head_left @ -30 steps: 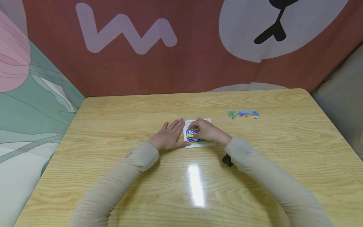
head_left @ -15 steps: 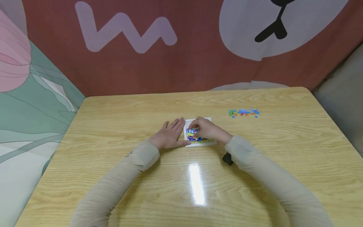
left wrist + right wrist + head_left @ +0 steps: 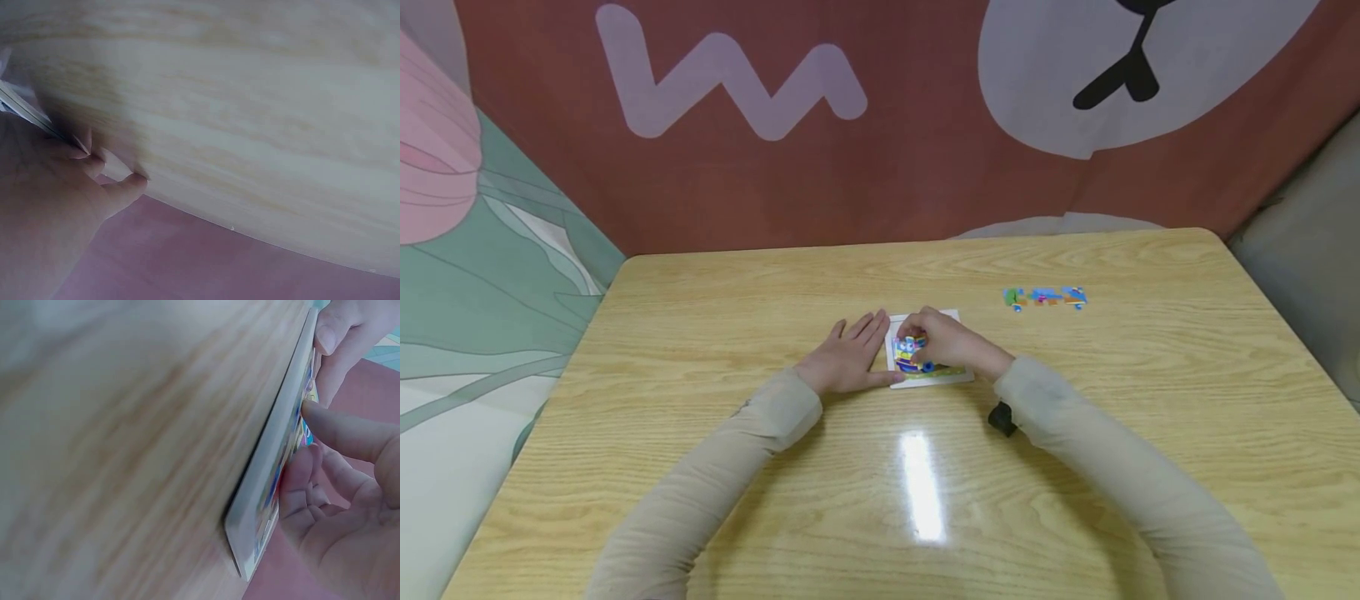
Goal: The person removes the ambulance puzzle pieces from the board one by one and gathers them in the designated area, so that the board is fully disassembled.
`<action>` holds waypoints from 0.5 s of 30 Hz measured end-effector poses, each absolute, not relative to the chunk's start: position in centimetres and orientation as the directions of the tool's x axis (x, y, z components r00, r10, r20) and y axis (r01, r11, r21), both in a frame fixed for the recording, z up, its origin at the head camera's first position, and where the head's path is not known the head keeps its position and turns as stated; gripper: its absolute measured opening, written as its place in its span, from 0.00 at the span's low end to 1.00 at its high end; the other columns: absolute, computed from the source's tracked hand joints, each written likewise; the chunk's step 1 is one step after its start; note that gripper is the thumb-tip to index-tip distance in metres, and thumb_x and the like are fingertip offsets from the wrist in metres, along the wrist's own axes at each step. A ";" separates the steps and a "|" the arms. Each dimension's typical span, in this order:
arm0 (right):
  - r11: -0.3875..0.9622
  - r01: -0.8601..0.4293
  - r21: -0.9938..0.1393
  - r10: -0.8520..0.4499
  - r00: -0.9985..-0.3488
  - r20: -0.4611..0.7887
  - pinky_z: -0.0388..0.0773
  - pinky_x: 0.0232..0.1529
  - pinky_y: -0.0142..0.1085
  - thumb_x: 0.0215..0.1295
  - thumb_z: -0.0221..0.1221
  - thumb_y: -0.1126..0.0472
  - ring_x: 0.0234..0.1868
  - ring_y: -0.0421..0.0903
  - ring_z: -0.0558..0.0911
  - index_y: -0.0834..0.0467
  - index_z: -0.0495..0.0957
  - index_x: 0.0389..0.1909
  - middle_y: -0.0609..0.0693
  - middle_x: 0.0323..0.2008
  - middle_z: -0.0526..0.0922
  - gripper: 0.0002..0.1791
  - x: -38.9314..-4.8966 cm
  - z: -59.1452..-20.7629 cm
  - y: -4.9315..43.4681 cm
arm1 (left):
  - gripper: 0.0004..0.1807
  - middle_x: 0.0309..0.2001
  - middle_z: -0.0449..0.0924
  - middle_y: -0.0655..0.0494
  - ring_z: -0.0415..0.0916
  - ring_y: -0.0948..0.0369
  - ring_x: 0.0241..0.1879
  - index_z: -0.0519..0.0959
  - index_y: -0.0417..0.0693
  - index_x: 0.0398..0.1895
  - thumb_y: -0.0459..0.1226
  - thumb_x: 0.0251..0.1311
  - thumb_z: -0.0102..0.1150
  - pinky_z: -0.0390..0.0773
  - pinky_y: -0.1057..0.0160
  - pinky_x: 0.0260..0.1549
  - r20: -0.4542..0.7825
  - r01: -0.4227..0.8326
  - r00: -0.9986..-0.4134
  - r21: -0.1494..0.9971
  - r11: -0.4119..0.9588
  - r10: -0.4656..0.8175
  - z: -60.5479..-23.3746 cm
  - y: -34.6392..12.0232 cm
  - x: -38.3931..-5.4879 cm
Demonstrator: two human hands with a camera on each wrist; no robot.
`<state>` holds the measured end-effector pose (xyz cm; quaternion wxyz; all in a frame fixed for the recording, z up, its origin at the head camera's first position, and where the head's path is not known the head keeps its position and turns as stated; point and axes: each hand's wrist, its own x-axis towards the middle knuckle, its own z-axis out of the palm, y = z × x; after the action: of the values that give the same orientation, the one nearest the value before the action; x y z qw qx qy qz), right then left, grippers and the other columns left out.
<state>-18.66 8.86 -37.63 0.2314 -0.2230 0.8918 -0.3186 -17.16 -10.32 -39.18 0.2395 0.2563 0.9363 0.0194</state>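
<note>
A small jigsaw puzzle in a white frame (image 3: 957,316) lies on the table, its picture brightly coloured. My left hand (image 3: 844,360) rests along the frame's left side, fingers spread and straight, thumb at the near left corner. In the left wrist view the left hand (image 3: 56,194) lies beside the frame's edge (image 3: 28,111). My right hand (image 3: 951,343) is bent over the picture, pinching a colourful puzzle piece (image 3: 910,343) at the left part of the frame. The right wrist view has the right hand (image 3: 344,481) with thumb and fingers close over the board; its fingers hide part of the piece.
Several loose puzzle pieces (image 3: 1043,297) lie in a row at the back right of the wooden table (image 3: 737,292). A black object (image 3: 1002,419) shows beneath the right cuff. A reddish patterned cloth (image 3: 917,183) hangs behind the table's far edge.
The puzzle piece under my right fingers has tilted slightly and looks brighter. Both hands stay nearly in place.
</note>
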 end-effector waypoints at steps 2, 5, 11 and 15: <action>0.695 -0.239 -0.678 -0.543 -0.792 -0.278 0.73 0.57 0.45 0.58 0.62 0.71 0.52 0.54 0.73 0.63 0.76 0.50 0.62 0.49 0.74 0.17 -18.7 -37.6 8.9 | 0.52 0.78 0.25 0.56 0.27 0.58 0.78 0.31 0.49 0.76 0.70 0.62 0.33 0.36 0.44 0.74 -0.444 0.470 -0.753 0.154 0.869 0.486 -39.2 -10.3 -17.2; 0.684 -0.226 -0.694 -0.545 -0.790 -0.281 0.74 0.56 0.46 0.58 0.62 0.71 0.53 0.55 0.75 0.62 0.76 0.48 0.63 0.51 0.75 0.16 -18.7 -37.6 8.9 | 0.52 0.78 0.25 0.56 0.26 0.58 0.78 0.30 0.50 0.76 0.70 0.62 0.32 0.36 0.44 0.74 -0.446 0.469 -0.753 0.153 0.870 0.484 -39.2 -10.3 -17.2; 0.658 -0.192 -0.728 -0.548 -0.786 -0.287 0.75 0.41 0.35 0.58 0.61 0.71 0.38 0.48 0.75 0.61 0.76 0.49 0.59 0.43 0.78 0.17 -18.7 -37.6 9.0 | 0.52 0.78 0.25 0.56 0.26 0.58 0.78 0.30 0.50 0.76 0.70 0.62 0.32 0.35 0.44 0.74 -0.445 0.469 -0.751 0.159 0.869 0.487 -39.2 -10.4 -17.2; 0.648 -0.188 -0.738 -0.548 -0.788 -0.281 0.72 0.36 0.31 0.58 0.61 0.71 0.34 0.45 0.74 0.60 0.77 0.50 0.56 0.39 0.78 0.18 -18.7 -37.7 9.0 | 0.52 0.78 0.25 0.56 0.27 0.58 0.78 0.30 0.50 0.76 0.70 0.62 0.32 0.35 0.44 0.74 -0.446 0.470 -0.750 0.161 0.868 0.489 -39.2 -10.4 -17.2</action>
<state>-18.75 9.01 -37.73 0.2483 -0.2109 0.8733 -0.3623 -17.20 -10.37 -39.21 0.2436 0.2565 0.9352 0.0192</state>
